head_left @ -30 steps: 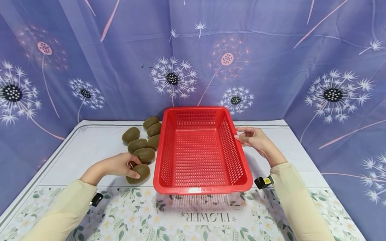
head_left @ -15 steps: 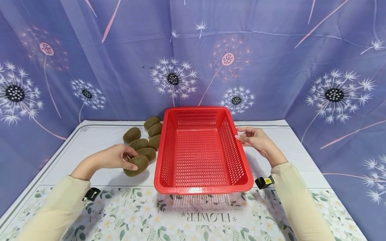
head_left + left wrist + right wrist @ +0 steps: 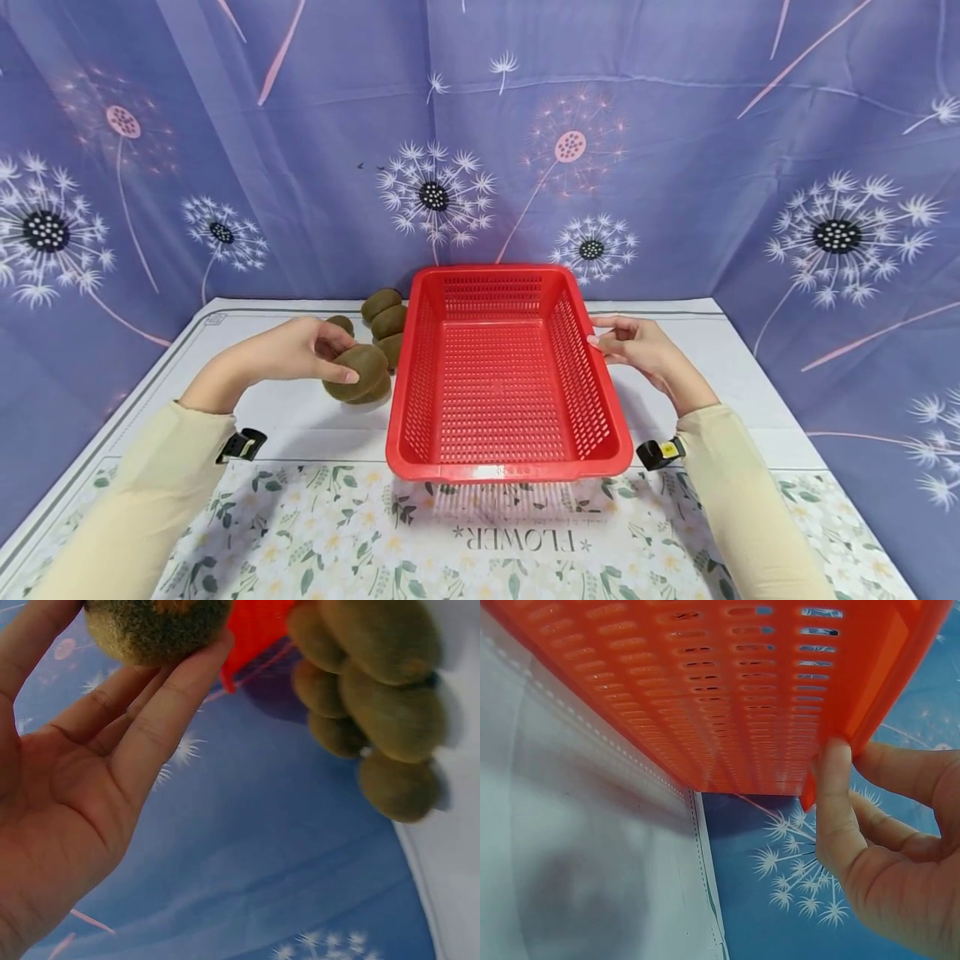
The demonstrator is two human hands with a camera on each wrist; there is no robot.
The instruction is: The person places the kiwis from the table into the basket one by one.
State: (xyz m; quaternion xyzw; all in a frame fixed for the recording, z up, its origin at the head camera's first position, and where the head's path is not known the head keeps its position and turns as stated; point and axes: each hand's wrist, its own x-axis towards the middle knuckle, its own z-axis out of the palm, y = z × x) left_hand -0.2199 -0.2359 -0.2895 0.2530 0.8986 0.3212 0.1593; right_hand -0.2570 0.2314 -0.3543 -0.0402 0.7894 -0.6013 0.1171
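My left hand [image 3: 288,354] grips a brown kiwi [image 3: 362,372] between thumb and fingers, held over other kiwis left of the red basket [image 3: 510,472]. In the left wrist view the same fuzzy kiwi [image 3: 154,630] sits at the fingertips, raised off the table. Behind and below it several kiwis [image 3: 388,322] lie in a cluster against the basket's left side, some partly hidden by the hand. My right hand [image 3: 637,350] pinches the basket's right rim, with the thumb on the rim's outer side in the right wrist view.
The basket has slotted walls and stands on a white and floral table cover [image 3: 315,533]. A purple dandelion-print cloth [image 3: 315,167] hangs behind and at both sides of the table. White tabletop [image 3: 247,350] shows left of the kiwis.
My left hand has lifted the kiwi off the table, first back leftward, then up and to the right over the other kiwis. The right hand and basket have stayed in place.
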